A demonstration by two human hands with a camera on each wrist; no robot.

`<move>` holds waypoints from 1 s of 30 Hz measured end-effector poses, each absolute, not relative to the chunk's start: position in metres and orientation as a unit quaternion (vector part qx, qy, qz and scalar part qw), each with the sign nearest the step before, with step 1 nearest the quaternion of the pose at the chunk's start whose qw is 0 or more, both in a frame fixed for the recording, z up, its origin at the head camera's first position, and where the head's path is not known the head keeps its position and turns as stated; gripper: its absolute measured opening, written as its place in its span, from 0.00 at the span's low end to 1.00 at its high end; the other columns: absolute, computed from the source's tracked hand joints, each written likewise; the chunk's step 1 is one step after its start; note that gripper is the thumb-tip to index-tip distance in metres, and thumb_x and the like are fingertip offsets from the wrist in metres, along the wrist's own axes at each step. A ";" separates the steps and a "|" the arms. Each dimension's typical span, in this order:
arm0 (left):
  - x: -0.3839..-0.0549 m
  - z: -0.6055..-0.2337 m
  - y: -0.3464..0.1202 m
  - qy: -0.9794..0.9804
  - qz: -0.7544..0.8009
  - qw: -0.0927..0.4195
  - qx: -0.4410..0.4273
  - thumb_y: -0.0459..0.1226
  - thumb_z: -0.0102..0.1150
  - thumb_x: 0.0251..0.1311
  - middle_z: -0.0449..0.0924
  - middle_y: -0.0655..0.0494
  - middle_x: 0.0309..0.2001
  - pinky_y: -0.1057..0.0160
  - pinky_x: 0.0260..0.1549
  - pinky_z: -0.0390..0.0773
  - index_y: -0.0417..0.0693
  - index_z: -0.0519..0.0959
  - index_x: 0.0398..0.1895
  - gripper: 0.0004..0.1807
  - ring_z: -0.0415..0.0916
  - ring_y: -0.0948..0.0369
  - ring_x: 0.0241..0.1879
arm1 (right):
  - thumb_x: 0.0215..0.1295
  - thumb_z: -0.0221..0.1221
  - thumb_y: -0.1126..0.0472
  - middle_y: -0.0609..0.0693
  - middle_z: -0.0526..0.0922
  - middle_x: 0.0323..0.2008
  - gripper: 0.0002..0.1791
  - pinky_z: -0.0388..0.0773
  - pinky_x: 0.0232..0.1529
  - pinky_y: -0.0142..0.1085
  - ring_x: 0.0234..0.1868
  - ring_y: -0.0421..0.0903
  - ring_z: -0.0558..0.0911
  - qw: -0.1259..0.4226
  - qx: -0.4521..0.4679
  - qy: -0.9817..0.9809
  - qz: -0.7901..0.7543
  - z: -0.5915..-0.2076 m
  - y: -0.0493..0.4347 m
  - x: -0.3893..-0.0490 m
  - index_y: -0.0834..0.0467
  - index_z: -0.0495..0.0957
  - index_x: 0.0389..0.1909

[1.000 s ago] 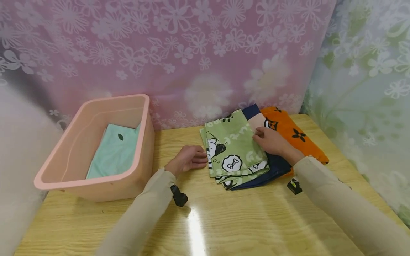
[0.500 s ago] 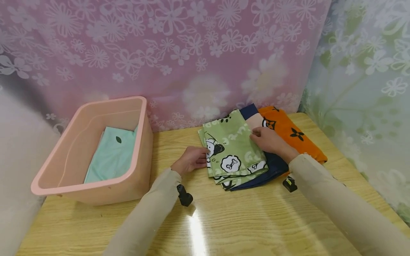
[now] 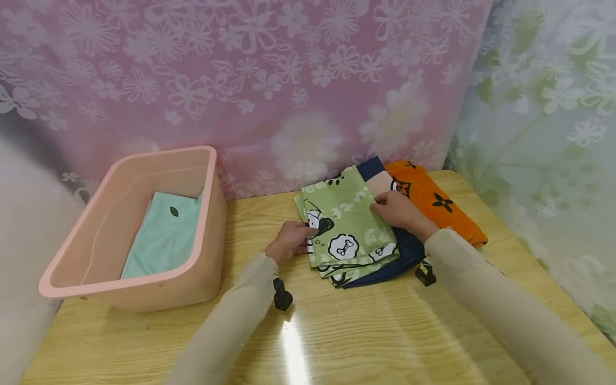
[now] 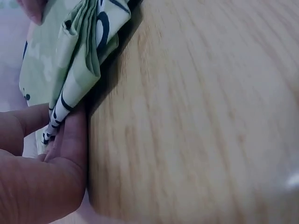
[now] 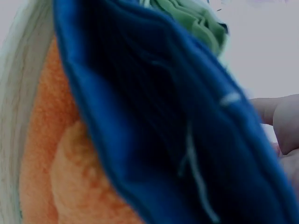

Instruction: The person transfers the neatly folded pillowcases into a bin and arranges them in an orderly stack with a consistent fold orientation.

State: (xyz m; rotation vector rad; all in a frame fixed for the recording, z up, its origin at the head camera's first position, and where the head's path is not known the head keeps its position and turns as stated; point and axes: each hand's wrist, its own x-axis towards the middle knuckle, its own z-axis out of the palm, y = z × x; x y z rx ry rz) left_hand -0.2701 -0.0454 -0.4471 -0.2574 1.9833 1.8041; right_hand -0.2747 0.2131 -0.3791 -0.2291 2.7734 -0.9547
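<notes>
A folded green cloth (image 3: pixel 356 214) with cartoon dog and bone prints lies on top of a folded navy-and-pink cloth (image 3: pixel 409 251). My left hand (image 3: pixel 291 239) pinches the green cloth's left edge; the left wrist view shows the thumb above its layered folds (image 4: pixel 77 70) and fingers underneath. At the opposite edge, my right hand (image 3: pixel 398 210) holds the green cloth by its fingertips, which are partly hidden. In the right wrist view the navy cloth (image 5: pixel 140 93) fills the front, and only part of my right hand (image 5: pixel 285 121) shows behind it.
A folded orange cloth (image 3: pixel 445 206) with dark flower marks lies partly under the navy one. On the left stands a pink plastic tub (image 3: pixel 212 214) with a folded mint cloth (image 3: pixel 163 232) inside. A floral curtain (image 3: pixel 269 80) hangs behind the wooden table (image 3: pixel 346 331).
My left hand has moved right onto the green cloth's left edge, its thumb now over the top. My right hand has stayed at the other edge. The view has shifted slightly.
</notes>
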 end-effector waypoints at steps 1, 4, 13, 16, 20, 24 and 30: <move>-0.270 -0.448 -0.047 0.716 0.655 0.222 -0.095 0.32 0.59 0.62 0.80 0.51 0.33 0.60 0.32 0.82 0.36 0.79 0.36 0.06 0.80 0.61 0.28 | 0.72 0.50 0.59 0.67 0.77 0.49 0.23 0.76 0.45 0.46 0.41 0.54 0.78 0.097 -0.077 0.938 -0.324 -0.380 0.212 -0.275 0.74 0.70 0.58; -0.269 -0.449 -0.048 0.712 0.657 0.229 -0.095 0.33 0.59 0.63 0.79 0.49 0.40 0.60 0.35 0.81 0.34 0.78 0.44 0.11 0.80 0.60 0.33 | 0.71 0.51 0.59 0.66 0.78 0.48 0.23 0.77 0.44 0.45 0.39 0.53 0.79 0.091 -0.071 0.937 -0.330 -0.385 0.213 -0.277 0.74 0.70 0.58; -0.267 -0.449 -0.049 0.706 0.665 0.226 -0.095 0.33 0.57 0.65 0.74 0.43 0.53 0.60 0.37 0.81 0.34 0.71 0.58 0.20 0.79 0.58 0.39 | 0.70 0.53 0.58 0.65 0.78 0.47 0.24 0.76 0.42 0.42 0.38 0.52 0.78 0.099 -0.060 0.927 -0.358 -0.392 0.218 -0.282 0.73 0.71 0.57; -0.265 -0.449 -0.048 0.701 0.669 0.228 -0.094 0.32 0.57 0.65 0.75 0.46 0.49 0.63 0.30 0.80 0.37 0.76 0.42 0.07 0.76 0.63 0.30 | 0.70 0.54 0.58 0.63 0.78 0.45 0.22 0.74 0.39 0.40 0.35 0.50 0.76 0.105 -0.055 0.927 -0.356 -0.391 0.220 -0.282 0.72 0.73 0.55; -0.264 -0.449 -0.047 0.693 0.676 0.231 -0.095 0.32 0.58 0.64 0.73 0.53 0.36 0.66 0.22 0.73 0.48 0.62 0.20 0.18 0.66 0.65 0.21 | 0.70 0.54 0.59 0.64 0.77 0.47 0.22 0.73 0.41 0.41 0.36 0.51 0.75 0.109 -0.056 0.926 -0.356 -0.391 0.223 -0.281 0.73 0.73 0.56; -0.263 -0.447 -0.048 0.695 0.675 0.227 -0.099 0.32 0.58 0.64 0.72 0.50 0.42 0.66 0.25 0.75 0.39 0.68 0.26 0.11 0.68 0.64 0.25 | 0.71 0.53 0.57 0.64 0.78 0.44 0.22 0.73 0.40 0.41 0.36 0.51 0.75 0.114 -0.061 0.924 -0.361 -0.391 0.223 -0.281 0.73 0.74 0.53; -0.264 -0.445 -0.048 0.703 0.667 0.224 -0.107 0.31 0.58 0.64 0.69 0.43 0.58 0.61 0.35 0.80 0.35 0.71 0.48 0.13 0.78 0.58 0.39 | 0.72 0.51 0.54 0.49 0.73 0.19 0.19 0.70 0.28 0.36 0.23 0.46 0.72 0.120 -0.050 0.921 -0.367 -0.390 0.221 -0.282 0.67 0.80 0.35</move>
